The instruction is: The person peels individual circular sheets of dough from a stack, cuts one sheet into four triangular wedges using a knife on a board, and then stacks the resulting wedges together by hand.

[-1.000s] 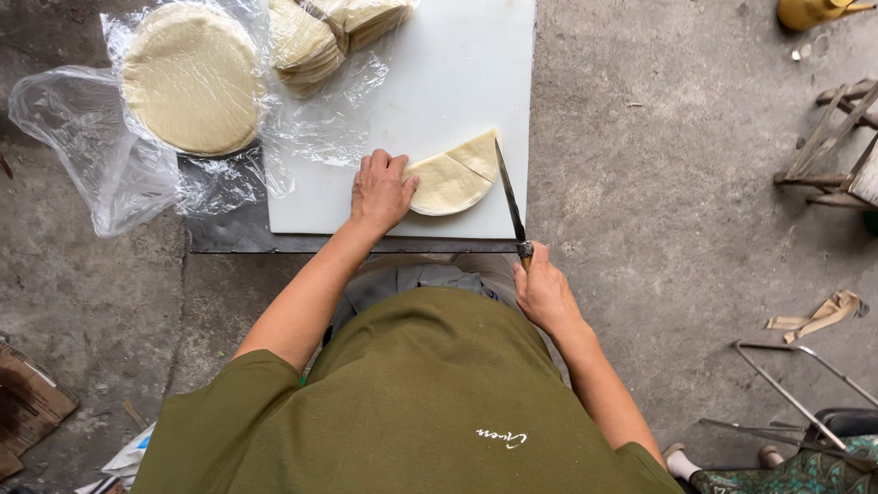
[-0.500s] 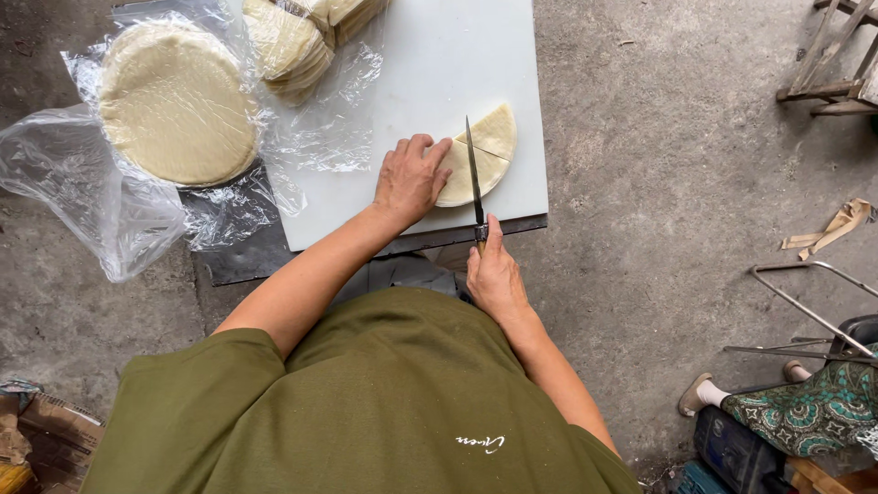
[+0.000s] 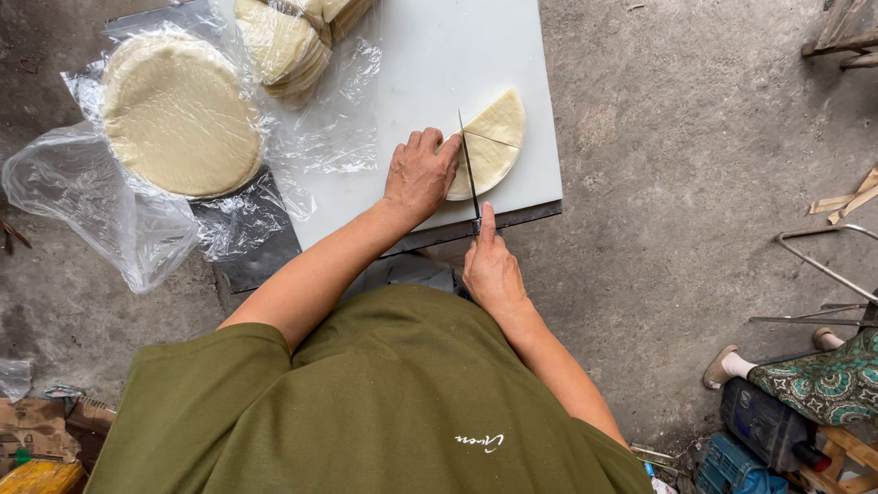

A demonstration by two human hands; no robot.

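closest in, the right hand (image 3: 494, 270) is closed around the handle of a knife (image 3: 469, 169), forefinger laid along the spine, the thin blade running away from the body across a half-round of pale flatbread (image 3: 487, 146). a second ago the blade sat off to the right of that half-round; now it has moved in over it, and a fresh cut line already crosses the upper part — so a wedge looks parted off at the top and the knife seems set for the next division (a judgement from the lines, not more). just beside the blade, the left hand (image 3: 422, 174) lies flat with fingers spread on the bread's left part, pressing it down on the white cutting board (image 3: 439, 55), gripping nothing. the board rests on the low table (image 3: 251, 252), whose dark edge shows beneath it. further out, on crinkled clear plastic wrap (image 3: 91, 210), a full round stack of flatbreads (image 3: 178, 114) sits to the left, well apart from the hands — and at the far edge a pile of cut pieces (image 3: 279, 46) leans half on the board.
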